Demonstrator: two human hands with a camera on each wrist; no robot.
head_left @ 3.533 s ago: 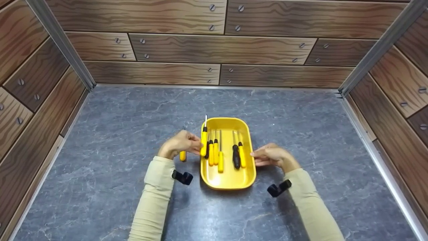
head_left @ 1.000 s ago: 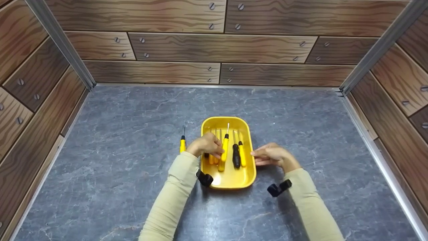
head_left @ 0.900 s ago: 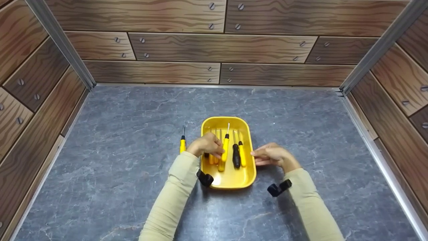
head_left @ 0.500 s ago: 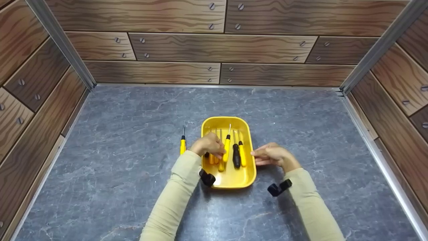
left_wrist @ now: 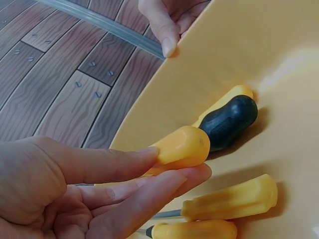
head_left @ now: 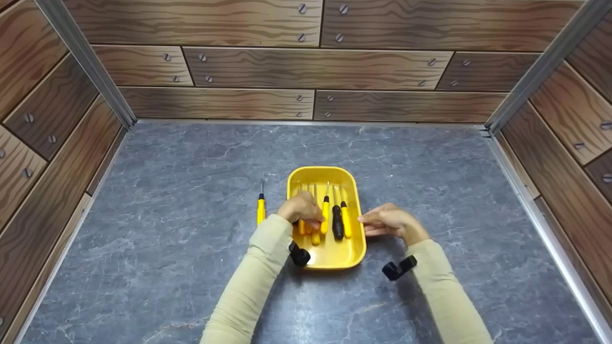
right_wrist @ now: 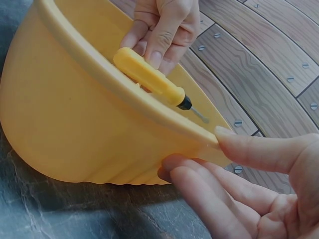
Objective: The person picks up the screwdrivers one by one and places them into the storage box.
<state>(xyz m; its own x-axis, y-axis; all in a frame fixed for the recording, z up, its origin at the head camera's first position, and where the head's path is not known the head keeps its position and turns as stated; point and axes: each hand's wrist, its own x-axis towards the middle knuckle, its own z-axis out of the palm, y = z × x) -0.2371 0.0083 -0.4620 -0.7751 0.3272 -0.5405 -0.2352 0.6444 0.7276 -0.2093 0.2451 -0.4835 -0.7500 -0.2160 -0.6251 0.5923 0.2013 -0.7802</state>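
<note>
A yellow tray (head_left: 330,258) holds several screwdrivers. Inside it, my left hand (head_left: 302,209) pinches the handle of a yellow screwdriver (right_wrist: 149,77) between thumb and fingers; its black collar and metal shaft point to the far end. Just right of that lie a black-handled screwdriver (head_left: 338,223) and another yellow one (head_left: 346,220). Other yellow-handled screwdrivers (left_wrist: 232,198) lie beneath and left of my left hand, which partly hides them. My right hand (head_left: 389,220) holds the tray's right side, thumb at the rim and fingers against the outer wall.
A yellow and black screwdriver (head_left: 261,209) lies on the grey marbled tabletop (head_left: 191,167), left of the tray; my left sleeve is close to its handle. Wood-patterned panels (head_left: 315,69) enclose the back and sides, with metal strips (head_left: 550,248) along the edges.
My left hand has carried the yellow screwdriver from above the tray's left rim rightward into it, then lowered it beside the black-handled one. My right hand has stayed at the tray's right side.
</note>
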